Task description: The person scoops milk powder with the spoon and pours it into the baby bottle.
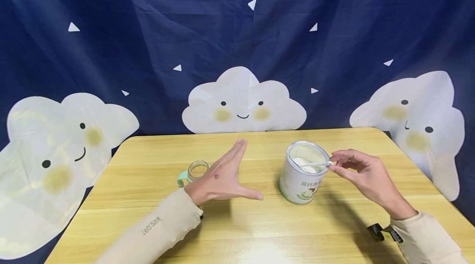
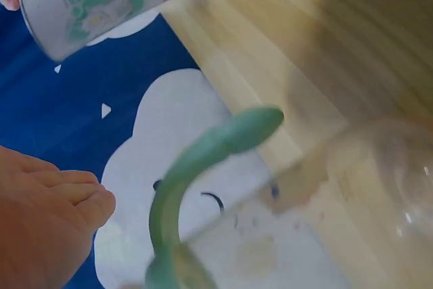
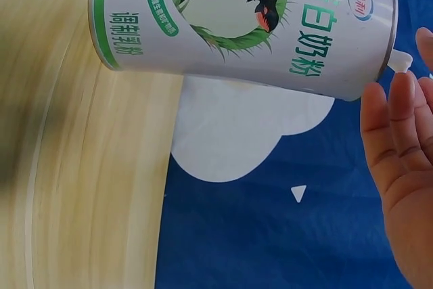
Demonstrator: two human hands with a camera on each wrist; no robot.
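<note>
A white and green milk powder can (image 1: 299,183) stands upright with its top off, pale powder visible inside. A white scoop (image 1: 313,164) lies across its mouth. At the can's right rim, my right hand (image 1: 365,175) pinches the end of the scoop's handle between thumb and fingertips; the right wrist view shows this white end (image 3: 400,60) sticking out past the rim. My left hand (image 1: 222,177) is spread, thumb apart from straight fingers, holding nothing. Behind it stands a clear glass cup (image 1: 190,170) with a mint green handle (image 2: 203,150), partly hidden by the hand.
Everything stands on a light wooden table (image 1: 252,231) with rounded far corners. A dark blue curtain (image 1: 222,20) with white clouds and small triangles hangs behind it. A black strap device (image 1: 384,233) sits on my right wrist.
</note>
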